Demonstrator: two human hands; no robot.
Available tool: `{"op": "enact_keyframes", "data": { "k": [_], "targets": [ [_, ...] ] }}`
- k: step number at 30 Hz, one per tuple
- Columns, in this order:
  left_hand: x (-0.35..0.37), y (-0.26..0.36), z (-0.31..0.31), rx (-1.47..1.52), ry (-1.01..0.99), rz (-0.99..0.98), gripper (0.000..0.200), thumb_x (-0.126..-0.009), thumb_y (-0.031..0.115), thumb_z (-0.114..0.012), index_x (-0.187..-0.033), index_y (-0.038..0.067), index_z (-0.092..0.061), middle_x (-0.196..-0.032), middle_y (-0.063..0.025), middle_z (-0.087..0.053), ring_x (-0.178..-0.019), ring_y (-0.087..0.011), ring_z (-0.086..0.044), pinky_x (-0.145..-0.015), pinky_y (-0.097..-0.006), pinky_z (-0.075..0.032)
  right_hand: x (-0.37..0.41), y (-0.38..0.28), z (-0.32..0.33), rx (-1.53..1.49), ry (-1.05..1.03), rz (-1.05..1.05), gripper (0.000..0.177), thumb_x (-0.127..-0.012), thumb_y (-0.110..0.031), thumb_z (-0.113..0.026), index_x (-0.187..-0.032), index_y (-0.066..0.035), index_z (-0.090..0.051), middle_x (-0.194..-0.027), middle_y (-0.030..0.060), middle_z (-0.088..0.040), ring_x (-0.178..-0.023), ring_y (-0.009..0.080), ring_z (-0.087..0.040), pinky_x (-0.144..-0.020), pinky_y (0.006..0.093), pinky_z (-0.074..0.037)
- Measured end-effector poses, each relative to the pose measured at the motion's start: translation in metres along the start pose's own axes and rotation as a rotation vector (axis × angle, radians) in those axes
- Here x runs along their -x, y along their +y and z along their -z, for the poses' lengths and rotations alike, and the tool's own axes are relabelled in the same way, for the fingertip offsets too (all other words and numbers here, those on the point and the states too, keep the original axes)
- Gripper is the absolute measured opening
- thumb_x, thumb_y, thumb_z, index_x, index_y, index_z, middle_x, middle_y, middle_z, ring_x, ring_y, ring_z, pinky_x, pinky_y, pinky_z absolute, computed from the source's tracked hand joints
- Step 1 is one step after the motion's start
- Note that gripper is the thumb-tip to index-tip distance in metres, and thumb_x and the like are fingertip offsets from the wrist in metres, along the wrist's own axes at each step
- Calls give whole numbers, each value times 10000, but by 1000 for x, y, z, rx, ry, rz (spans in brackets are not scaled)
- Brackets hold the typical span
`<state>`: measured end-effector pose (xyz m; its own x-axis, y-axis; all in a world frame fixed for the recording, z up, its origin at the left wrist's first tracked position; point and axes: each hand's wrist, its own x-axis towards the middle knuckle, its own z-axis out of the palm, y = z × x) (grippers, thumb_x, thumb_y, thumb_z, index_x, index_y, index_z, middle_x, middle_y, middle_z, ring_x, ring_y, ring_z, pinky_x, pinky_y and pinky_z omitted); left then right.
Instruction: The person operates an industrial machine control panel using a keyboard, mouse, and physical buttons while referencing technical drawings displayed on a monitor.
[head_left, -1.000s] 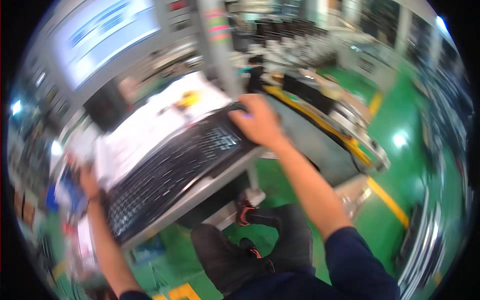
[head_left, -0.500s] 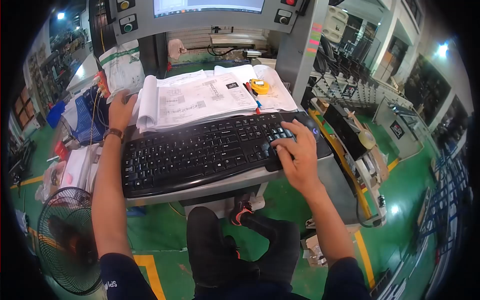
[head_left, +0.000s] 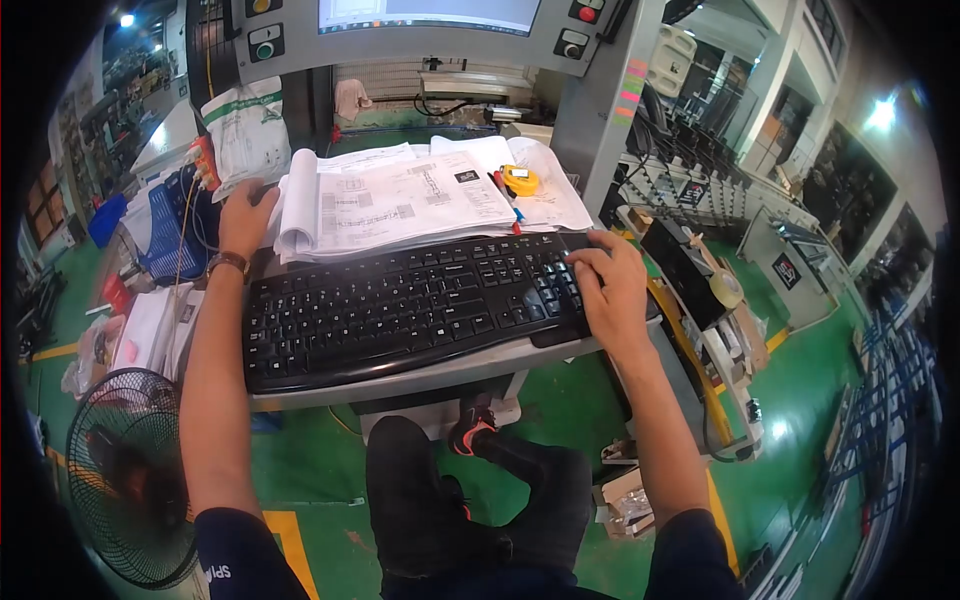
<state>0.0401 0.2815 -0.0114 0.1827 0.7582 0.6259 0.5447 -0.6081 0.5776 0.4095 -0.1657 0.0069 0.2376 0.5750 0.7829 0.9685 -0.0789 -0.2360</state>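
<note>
A black keyboard (head_left: 400, 310) lies along the front of the machine's shelf. My right hand (head_left: 615, 290) is at its right end, fingers bent over the spot where the computer mouse sits; the hand hides the mouse. My left hand (head_left: 245, 222) rests at the shelf's left side, thumb and fingers apart, holding nothing. It lies beside the rolled edge of a stack of printed drawings (head_left: 385, 205) and just below a white bag (head_left: 250, 130). On the papers are a yellow tape measure (head_left: 519, 180) and several pens (head_left: 508, 200).
Above the shelf is a control panel (head_left: 285, 35) with a lit screen (head_left: 430, 15) and push buttons. A black fan (head_left: 135, 480) stands at lower left, near a blue basket (head_left: 170, 235). To the right is a low rack (head_left: 690, 290) holding boxes and tape.
My right hand has moved right, from the number keys to the mouse, which it now covers. My left hand stays in place. The view has shifted slightly.
</note>
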Motion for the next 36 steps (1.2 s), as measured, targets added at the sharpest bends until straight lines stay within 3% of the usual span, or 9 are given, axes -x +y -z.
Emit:
{"op": "enact_keyframes", "data": {
  "k": [6, 8, 16, 18, 21, 24, 27, 30, 36],
  "targets": [
    [1, 0, 2, -4, -27, 37, 528, -967, 372, -790, -1333, -3, -726, -1306, -218, -767, -1219, -359, -735, -1063, -424, -548, 4, -3, -3, 19, -7, 74, 121, -956, -92, -715, -1043, -74, -797, -1344, 160, -684, -1333, 386, -588, -1148, 512, -415],
    [1, -3, -1, -55, 38, -32, 534, -977, 360, -805, -1350, -11, -718, -1206, -175, -791, -1034, -254, -741, -963, -381, -567, 5, -11, -1, -25, 14, 54, 112, -945, -82, -715, -1026, -72, -792, -1345, 162, -688, -1343, 401, -590, -1151, 517, -416],
    [4, -3, -1, -10, 10, 20, 513, -945, 356, -794, -1286, -24, -746, -1289, -229, -768, -1224, -385, -726, -1073, -441, -543, 17, -11, 7, -70, -23, 69, 104, -899, -78, -706, -971, -75, -781, -1322, 168, -702, -1342, 419, -603, -1136, 530, -433],
    [7, -4, -4, -57, 84, -71, 482, -956, 333, -810, -1287, -11, -743, -1199, -190, -792, -1062, -307, -757, -975, -403, -576, 9, 0, 7, -106, 26, 47, 110, -898, -69, -711, -993, -65, -767, -1305, 171, -706, -1291, 414, -621, -1112, 512, -452],
    [9, 3, -2, -17, 43, 10, 502, -931, 343, -810, -1287, -6, -752, -1254, -216, -775, -1150, -359, -739, -1022, -429, -563, -6, 27, 6, -94, 109, -9, 159, -901, -64, -722, -1057, -43, -741, -1302, 189, -700, -1229, 406, -634, -1090, 492, -469],
    [11, 7, 0, -17, 42, 32, 532, -910, 380, -813, -1284, 5, -758, -1279, -237, -764, -1193, -417, -728, -1047, -466, -556, -10, 59, 2, -15, 29, -83, 445, -890, -126, -765, -1321, -56, -677, -1403, 199, -645, -1285, 415, -631, -1130, 493, -470],
    [12, 8, 3, -8, 25, 50, 544, -913, 392, -814, -1295, 9, -749, -1280, -244, -761, -1206, -419, -722, -1049, -469, -554, -6, 59, 8, -149, -92, -218, 557, -882, -159, -769, -1413, -64, -631, -1419, 183, -636, -1312, 409, -638, -1116, 474, -500],
    [14, 11, 2, -69, 21, 51, 512, -947, 348, -810, -1305, -10, -739, -1262, -210, -776, -1145, -335, -746, -1024, -416, -566, -3, 61, 10, -132, -77, -254, 573, -886, -169, -753, -1434, -72, -618, -1414, 169, -640, -1315, 393, -651, -1083, 465, -528],
    [18, 25, 6, -64, -1, 81, 533, -947, 370, -804, -1324, -2, -737, -1279, -220, -774, -1191, -352, -742, -1051, -420, -563, -6, 52, 11, -186, -105, -268, 465, -876, -100, -735, -1332, -41, -660, -1342, 161, -663, -1291, 365, -648, -1103, 427, -491]
  ]
}}
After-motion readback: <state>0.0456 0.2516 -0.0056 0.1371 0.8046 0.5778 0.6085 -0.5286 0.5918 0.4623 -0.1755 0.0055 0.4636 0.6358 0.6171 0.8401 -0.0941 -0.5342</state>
